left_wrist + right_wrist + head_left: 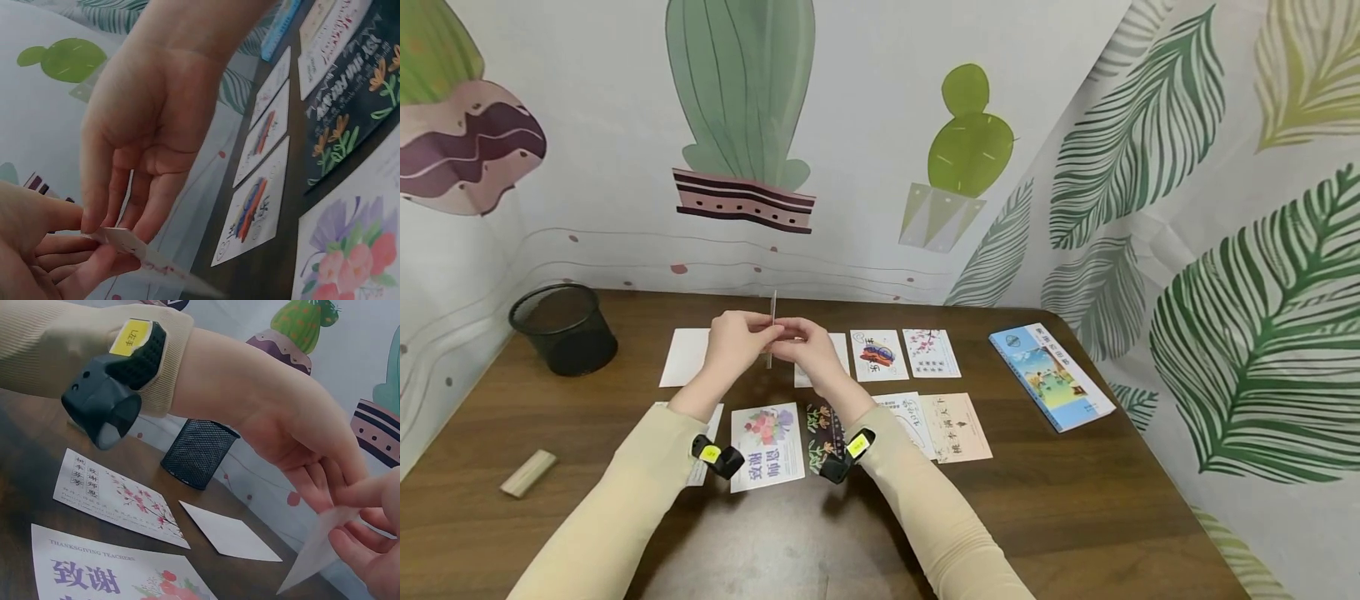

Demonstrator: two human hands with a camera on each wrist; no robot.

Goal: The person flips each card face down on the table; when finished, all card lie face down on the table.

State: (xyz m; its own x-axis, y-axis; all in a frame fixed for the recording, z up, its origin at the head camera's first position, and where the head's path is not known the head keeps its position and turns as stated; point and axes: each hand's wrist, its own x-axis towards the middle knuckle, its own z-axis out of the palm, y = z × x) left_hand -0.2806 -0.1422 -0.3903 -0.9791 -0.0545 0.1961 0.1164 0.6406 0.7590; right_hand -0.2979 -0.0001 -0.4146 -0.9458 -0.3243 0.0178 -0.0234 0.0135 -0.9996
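Over the back row of cards, my left hand (pixel 733 343) and right hand (pixel 811 343) meet and pinch one thin card (pixel 773 305) between fingers and thumbs. That card stands edge-on in the head view; red marks show on the card (pixel 159 265) in the left wrist view, and its pale side (pixel 317 547) faces the right wrist camera. Beneath the hands lie a blank white card (pixel 683 358) and a partly covered crayon-print card (pixel 253 209). A bouquet card (pixel 767 446) and a dark flowered card (pixel 826 425) lie nearer, the latter partly behind my right forearm.
Farther right are another crayon card (pixel 880 354), a blossom card (pixel 931 354) and a beige card (pixel 957 427). Another blossom card (pixel 119 497) lies under my left forearm. A black mesh pen holder (pixel 576 337), small wooden block (pixel 529 473) and blue-white book (pixel 1051 377) stand or lie around them.
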